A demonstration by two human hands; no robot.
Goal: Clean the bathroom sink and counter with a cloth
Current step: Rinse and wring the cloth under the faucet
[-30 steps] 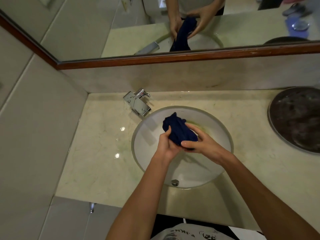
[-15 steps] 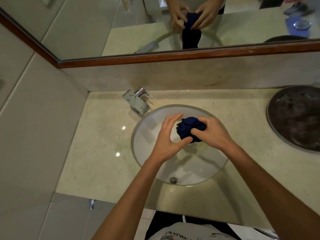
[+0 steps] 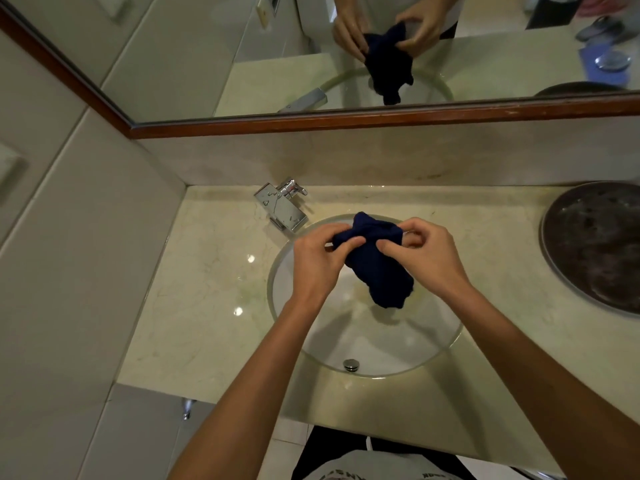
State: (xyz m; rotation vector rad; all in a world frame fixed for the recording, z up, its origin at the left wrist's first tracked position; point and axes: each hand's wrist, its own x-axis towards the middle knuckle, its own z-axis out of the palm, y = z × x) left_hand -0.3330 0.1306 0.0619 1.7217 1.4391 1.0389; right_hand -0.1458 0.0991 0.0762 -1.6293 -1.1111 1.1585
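Note:
A dark blue cloth (image 3: 377,268) hangs above the round white sink (image 3: 367,341), which is set into a pale marble counter (image 3: 207,289). My left hand (image 3: 318,258) pinches the cloth's upper left edge between thumb and fingers. My right hand (image 3: 426,254) pinches its upper right edge. The rest of the cloth droops below the two hands over the basin. Both hands are raised over the back half of the sink, just in front of the chrome faucet (image 3: 282,207).
A dark round tray (image 3: 599,247) lies on the counter at the right. A wood-framed mirror (image 3: 346,119) runs along the back wall and reflects the hands and cloth. A tiled wall (image 3: 69,271) closes the left side. The drain (image 3: 351,364) sits at the basin's near edge.
The cloth was bunched into a ball between both hands; now the hands have moved apart and lifted it, and it hangs partly unfolded between them.

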